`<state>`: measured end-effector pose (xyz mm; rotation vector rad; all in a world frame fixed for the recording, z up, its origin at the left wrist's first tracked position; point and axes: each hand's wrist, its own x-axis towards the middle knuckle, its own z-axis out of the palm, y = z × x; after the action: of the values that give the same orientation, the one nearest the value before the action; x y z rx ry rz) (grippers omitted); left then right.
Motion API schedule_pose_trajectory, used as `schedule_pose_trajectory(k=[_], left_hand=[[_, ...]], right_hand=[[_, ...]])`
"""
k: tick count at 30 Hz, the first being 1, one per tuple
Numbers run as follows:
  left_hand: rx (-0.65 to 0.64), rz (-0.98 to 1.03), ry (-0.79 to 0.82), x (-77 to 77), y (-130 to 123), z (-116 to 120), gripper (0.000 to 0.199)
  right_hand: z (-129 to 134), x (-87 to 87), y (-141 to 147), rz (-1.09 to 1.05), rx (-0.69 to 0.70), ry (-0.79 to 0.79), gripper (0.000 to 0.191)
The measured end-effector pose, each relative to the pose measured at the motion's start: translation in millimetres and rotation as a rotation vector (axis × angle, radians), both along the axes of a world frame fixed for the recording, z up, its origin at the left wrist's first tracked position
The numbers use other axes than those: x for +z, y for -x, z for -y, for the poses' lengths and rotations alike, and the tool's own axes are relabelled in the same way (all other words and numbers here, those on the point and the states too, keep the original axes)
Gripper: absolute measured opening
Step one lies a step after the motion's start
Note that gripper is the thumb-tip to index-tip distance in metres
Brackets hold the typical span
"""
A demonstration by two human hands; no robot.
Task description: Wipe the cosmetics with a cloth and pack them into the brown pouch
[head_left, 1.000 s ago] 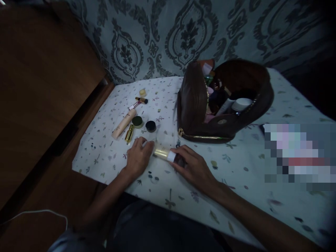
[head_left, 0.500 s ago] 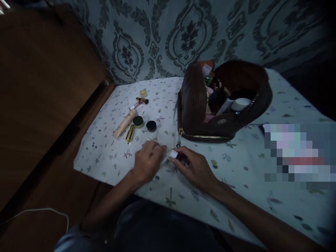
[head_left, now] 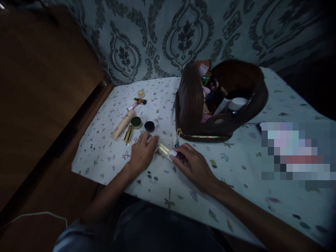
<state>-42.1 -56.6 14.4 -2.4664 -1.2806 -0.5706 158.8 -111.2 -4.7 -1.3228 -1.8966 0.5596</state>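
Note:
Over the cloth near the front of the table, my right hand (head_left: 195, 166) pinches the white-collared end of a small bottle (head_left: 165, 150) with a pale gold, shiny body. My left hand (head_left: 143, 152) is curled round the bottle's other end, and its fingers hide that tip. Just beyond my left hand lie a small gold bottle (head_left: 128, 134), a round jar with a black lid (head_left: 149, 126) and a jar with a dark green lid (head_left: 136, 122). A peach tube (head_left: 123, 124) rests to their left.
An open brown cosmetic bag (head_left: 204, 131) stands at the back, filled with several items, including a white-lidded jar (head_left: 238, 103). Farther left are a tiny yellow pot (head_left: 141, 93) and a dark-capped gold tube (head_left: 140, 100). A blurred-out object (head_left: 299, 150) lies at right.
My left hand has shifted a little left, away from my right hand, and the bottle's gold body now shows between them. My right hand keeps its hold. The view has moved slightly.

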Motion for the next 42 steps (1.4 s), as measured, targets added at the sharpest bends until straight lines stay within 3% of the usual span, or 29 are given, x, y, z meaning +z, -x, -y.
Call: schedule_pose_trajectory(k=[9, 15, 19, 24, 28, 34, 42], left_hand=[[0.056, -0.033, 0.237, -1.8, -6, -9, 0.026], [0.145, -0.012, 0.3, -8.7, 8, -24, 0.025], [0.15, 0.114, 0.263, -3.0, 14, -22, 0.027], [-0.036, 0.245, 0.227, 6.3, -3, 7, 0.026], [-0.152, 0.123, 0.302, 1.3, -23, 27, 0.027], [0.018, -0.014, 0.338, -5.0, -17, 15, 0.03], [0.148, 0.129, 0.334, -9.5, 7, -7, 0.026]], right_hand=[[2, -9.2, 2, 0.104, 0.016, -0.123, 0.031], [1, -8.8, 1, 0.058, -0.006, -0.068, 0.031], [1, -7.0, 0, 0.033, -0.023, -0.043, 0.031], [1, -5.2, -1, -0.027, -0.012, -0.04, 0.024], [0, -6.0, -2, -0.039, -0.019, -0.058, 0.016], [0, -2.2, -1, -0.019, -0.024, -0.04, 0.011], [1, -1.3, 0, -0.032, -0.029, -0.039, 0.019]])
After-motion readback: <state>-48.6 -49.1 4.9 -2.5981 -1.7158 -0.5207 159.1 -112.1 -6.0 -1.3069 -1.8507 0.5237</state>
